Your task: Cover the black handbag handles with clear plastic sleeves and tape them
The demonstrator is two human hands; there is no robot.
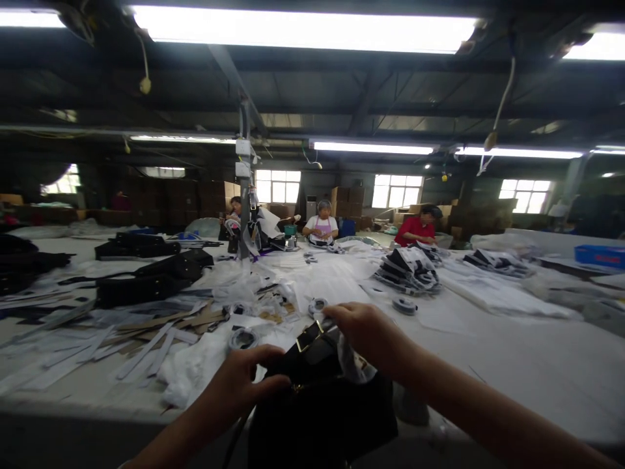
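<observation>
A black handbag is in front of me at the table's near edge. A black strap with a gold-coloured buckle slants across its top. Below the strap, a small gold-coloured fitting shows on the bag. My left hand pinches the strap's lower left end between thumb and fingers. At the strap's upper end, the fingers of my right hand are closed on it. Whitish wrapping hangs crumpled under my right palm. My right fingertips are partly hidden, and the lower bag is dark.
Paper and card strips litter the table's left side, with black bags behind. Rolls of tape-like material lie near the middle. A stack of black-and-white pieces stands farther right. Several people sit across the table, by a post.
</observation>
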